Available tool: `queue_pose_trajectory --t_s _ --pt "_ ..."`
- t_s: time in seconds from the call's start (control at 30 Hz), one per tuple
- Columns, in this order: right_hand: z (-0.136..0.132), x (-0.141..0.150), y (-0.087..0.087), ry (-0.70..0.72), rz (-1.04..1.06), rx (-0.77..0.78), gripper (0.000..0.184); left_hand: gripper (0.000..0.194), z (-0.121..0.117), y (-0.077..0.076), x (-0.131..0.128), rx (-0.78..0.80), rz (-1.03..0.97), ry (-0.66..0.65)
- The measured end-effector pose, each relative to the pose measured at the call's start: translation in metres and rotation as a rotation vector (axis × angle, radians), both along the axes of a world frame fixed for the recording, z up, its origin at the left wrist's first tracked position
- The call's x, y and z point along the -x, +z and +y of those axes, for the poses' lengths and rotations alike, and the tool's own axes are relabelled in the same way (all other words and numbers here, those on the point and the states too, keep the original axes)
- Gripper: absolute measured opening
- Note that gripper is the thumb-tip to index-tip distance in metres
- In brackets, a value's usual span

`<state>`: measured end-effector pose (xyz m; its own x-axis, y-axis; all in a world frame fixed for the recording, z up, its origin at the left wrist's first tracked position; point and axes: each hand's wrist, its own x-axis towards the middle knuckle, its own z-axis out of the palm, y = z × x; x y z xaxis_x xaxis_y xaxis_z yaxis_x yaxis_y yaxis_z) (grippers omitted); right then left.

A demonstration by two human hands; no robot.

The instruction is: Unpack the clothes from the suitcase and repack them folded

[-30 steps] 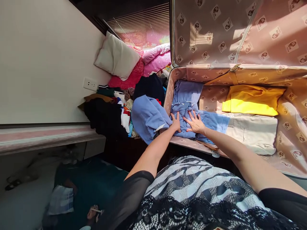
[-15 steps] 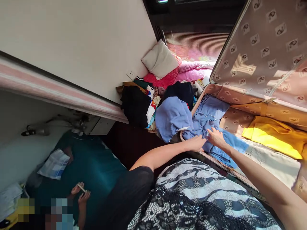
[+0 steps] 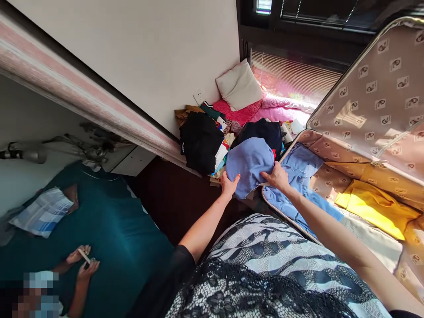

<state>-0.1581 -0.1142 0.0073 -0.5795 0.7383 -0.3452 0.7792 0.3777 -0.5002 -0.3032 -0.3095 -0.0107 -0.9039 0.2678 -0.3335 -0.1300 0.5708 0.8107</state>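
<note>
An open suitcase [image 3: 364,145] with patterned beige lining lies at the right, its lid raised. Inside it are a light blue garment [image 3: 298,170], a yellow garment [image 3: 374,205] and a pale folded garment [image 3: 374,240]. A blue garment [image 3: 248,163] hangs over the suitcase's left edge from a pile of clothes [image 3: 205,141]. My left hand [image 3: 229,184] grips this blue garment's lower left side. My right hand [image 3: 278,177] holds its right edge by the suitcase rim.
A white pillow [image 3: 239,85] and pink bedding [image 3: 281,108] lie beyond the pile, under window blinds. A white wall with a socket [image 3: 198,97] stands at the left. Another person's hands [image 3: 82,263] hold a small object over teal bedding [image 3: 109,234] at lower left.
My view has swung left and tilted. Both hands left the light blue garment inside the suitcase and moved left onto the blue garment draped over its edge.
</note>
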Motion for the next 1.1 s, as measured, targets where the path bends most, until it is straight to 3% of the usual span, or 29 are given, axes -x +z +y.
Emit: queue_pose_trajectory --t_s 0.1,0.23,0.33,0.47,0.57,0.67,0.8,0.93,1.03,1.1 --pt "-0.009 0.015 0.003 0.016 0.055 0.070 0.039 0.081 0.009 -0.014 0.001 0.011 -0.100 0.006" --pt "-0.028 0.032 0.001 0.112 0.233 0.004 0.027 0.071 0.012 -0.024 0.003 -0.024 -0.167 -0.056" --pt "-0.052 0.044 0.007 0.277 0.243 -0.022 0.027 0.062 0.005 -0.026 0.006 -0.083 -0.194 -0.093" --pt "-0.083 0.056 0.021 0.505 0.155 -0.139 0.032 0.067 -0.014 -0.022 0.016 0.036 -0.042 -0.130" --pt "-0.093 0.061 0.022 0.575 0.144 -0.104 0.039 0.048 -0.022 -0.015 0.025 -0.007 0.077 -0.093" --pt "-0.092 0.063 0.009 0.582 0.238 0.004 0.049 0.028 -0.018 -0.006 0.029 -0.156 0.005 -0.088" --pt "-0.085 0.062 -0.013 0.533 0.391 0.109 0.050 0.047 0.001 0.003 0.026 -0.294 -0.230 -0.173" --pt "-0.077 0.055 -0.026 0.579 0.581 0.223 0.062 0.062 0.016 0.006 0.023 -0.418 -0.376 -0.098" --pt "-0.069 0.045 -0.030 0.552 0.604 0.248 0.075 0.060 0.019 0.004 0.018 -0.374 -0.352 -0.094" --pt "-0.060 0.038 -0.032 0.450 0.546 0.230 0.077 0.065 0.018 0.006 0.012 -0.322 -0.219 -0.221"
